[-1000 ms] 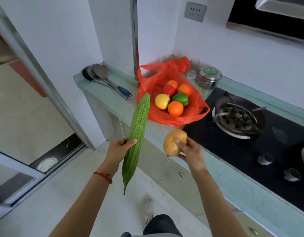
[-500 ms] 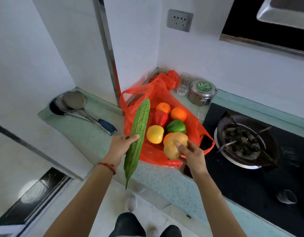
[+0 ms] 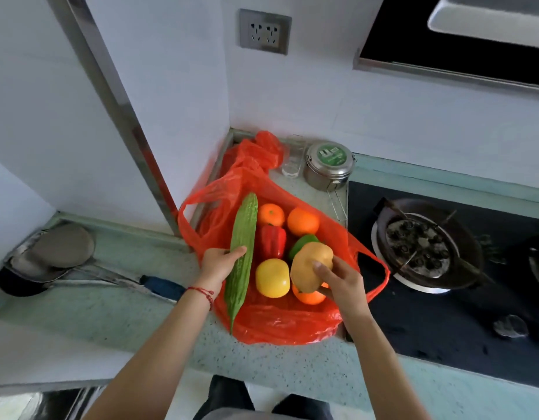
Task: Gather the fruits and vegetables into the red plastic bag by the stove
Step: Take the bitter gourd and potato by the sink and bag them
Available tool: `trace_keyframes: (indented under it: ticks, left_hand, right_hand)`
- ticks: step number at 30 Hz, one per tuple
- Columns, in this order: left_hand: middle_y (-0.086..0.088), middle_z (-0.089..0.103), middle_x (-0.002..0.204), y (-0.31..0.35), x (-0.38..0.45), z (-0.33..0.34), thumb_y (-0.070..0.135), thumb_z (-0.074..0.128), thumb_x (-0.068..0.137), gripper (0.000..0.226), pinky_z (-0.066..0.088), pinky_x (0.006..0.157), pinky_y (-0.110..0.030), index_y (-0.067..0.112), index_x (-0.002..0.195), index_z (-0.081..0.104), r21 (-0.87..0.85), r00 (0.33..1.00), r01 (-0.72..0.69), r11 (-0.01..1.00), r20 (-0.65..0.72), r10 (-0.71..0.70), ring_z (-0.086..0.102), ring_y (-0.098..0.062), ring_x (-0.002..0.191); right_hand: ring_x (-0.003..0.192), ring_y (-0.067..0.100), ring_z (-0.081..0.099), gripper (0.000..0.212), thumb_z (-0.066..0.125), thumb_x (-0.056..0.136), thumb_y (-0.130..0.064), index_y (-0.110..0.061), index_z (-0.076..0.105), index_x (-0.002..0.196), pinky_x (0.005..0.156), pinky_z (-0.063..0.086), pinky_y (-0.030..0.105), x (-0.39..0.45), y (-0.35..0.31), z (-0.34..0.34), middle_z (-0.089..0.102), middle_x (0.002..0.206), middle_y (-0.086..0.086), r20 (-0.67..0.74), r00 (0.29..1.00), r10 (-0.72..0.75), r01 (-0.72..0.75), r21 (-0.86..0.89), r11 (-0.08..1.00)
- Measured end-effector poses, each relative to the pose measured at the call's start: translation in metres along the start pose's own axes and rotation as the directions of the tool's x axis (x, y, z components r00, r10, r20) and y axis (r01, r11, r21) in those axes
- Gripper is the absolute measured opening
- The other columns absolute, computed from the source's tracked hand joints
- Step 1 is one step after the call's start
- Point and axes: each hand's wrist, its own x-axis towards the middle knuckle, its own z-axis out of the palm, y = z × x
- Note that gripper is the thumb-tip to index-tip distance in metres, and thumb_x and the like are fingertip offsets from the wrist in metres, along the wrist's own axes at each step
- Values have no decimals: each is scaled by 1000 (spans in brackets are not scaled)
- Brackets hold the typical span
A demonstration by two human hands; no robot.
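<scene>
From the head view, my only one, I have my left hand wrapped round the middle of a long green gourd, thumb across its top face and the other fingers hidden beneath it, so it hangs lengthwise over the left side of the red bag. My right hand cups a potato from below and behind, fingers curled round it, just above the produce near the bag's right side. I judge the gourd stiff but bumpy and tail-heavy, best held mid-length as now, and it may need laying along the bag, not dropping end first. The potato looks firm, dense and not slippery, so a plain cupped hold suits it. The bag is thin, soft plastic lying open on the bench beside the stove; its walls will not stand up on their own. Inside it I see two oranges at the back, a third under my right hand, a red pepper, a green pepper partly hidden by the potato, and a yellow fruit.
</scene>
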Motion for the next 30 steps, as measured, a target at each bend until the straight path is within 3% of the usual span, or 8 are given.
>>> trace_keyframes:
  ticks: [10, 13, 18, 21, 24, 26, 28, 30]
  left_hand:
    - [-5, 42, 44, 6, 21, 19, 33, 70, 78, 50, 28, 46, -31, 9, 44, 43, 153, 995, -4, 988, -98, 19, 43, -21, 44]
    - [-4, 42, 44, 4, 25, 23, 33, 69, 79, 50, 32, 54, -30, 13, 42, 41, 189, 995, -3, 982, -99, 22, 49, -27, 53]
    - [-3, 51, 51, 6, 23, 24, 30, 65, 82, 37, 35, 56, -30, 9, 53, 56, 201, 998, -11, 980, -56, 23, 60, -33, 68]
    - [-1, 49, 49, 8, 14, 23, 25, 64, 84, 28, 32, 45, -25, 0, 71, 65, 178, 997, -43, 983, -58, 54, 56, -30, 62]
    - [-20, 44, 51, 11, 6, 22, 14, 62, 85, 28, 26, 38, -15, -11, 74, 60, 117, 989, -101, 988, -95, 112, 44, -22, 44]
    - [-22, 61, 65, 11, 3, 21, 13, 62, 85, 18, 44, 52, -30, -4, 78, 67, 57, 986, -128, 990, -99, 133, 61, -22, 61]
    - [-31, 61, 107, 13, 1, 18, 13, 61, 85, 37, 43, 83, -48, -17, 104, 54, 1, 987, -118, 993, -114, 117, 59, -34, 100]
    - [-12, 63, 107, 13, 0, 15, 15, 63, 84, 33, 45, 84, -38, -8, 108, 60, -61, 986, -122, 991, -122, 114, 60, -24, 98]
  right_hand:
    - [97, 21, 63, 54, 70, 79, -21, -5, 52, 127, 71, 59, 35, 30, -11, -2, 62, 109, 5, -6, 1000, -20, 20, -91, 996]
    - [98, 20, 64, 57, 71, 78, -25, -6, 51, 128, 71, 59, 33, 39, -11, 0, 62, 112, 6, 33, 999, -5, 10, -153, 988]
    - [108, 22, 58, 68, 73, 73, -38, -12, 49, 130, 89, 53, 44, 53, -12, 13, 58, 125, 7, 51, 999, -15, 31, -344, 938]
    - [120, 23, 50, 71, 72, 75, -38, -11, 44, 134, 94, 45, 31, 57, -14, 23, 53, 133, 7, 55, 998, -25, 47, -432, 900]
    - [120, 23, 49, 70, 71, 76, -38, -12, 42, 135, 84, 40, 24, 58, -16, 32, 52, 133, 7, 39, 999, -32, 47, -479, 876]
    - [118, 23, 50, 69, 70, 77, -38, -12, 42, 134, 82, 40, 24, 58, -18, 36, 53, 131, 9, 20, 999, -44, 49, -517, 854]
    - [117, 24, 50, 68, 68, 78, -40, -11, 42, 134, 85, 43, 27, 58, -19, 39, 54, 129, 9, 5, 998, -58, 51, -564, 824]
    - [118, 25, 50, 68, 67, 77, -42, -11, 44, 133, 93, 46, 36, 59, -19, 42, 55, 128, 10, -2, 996, -90, 69, -617, 784]
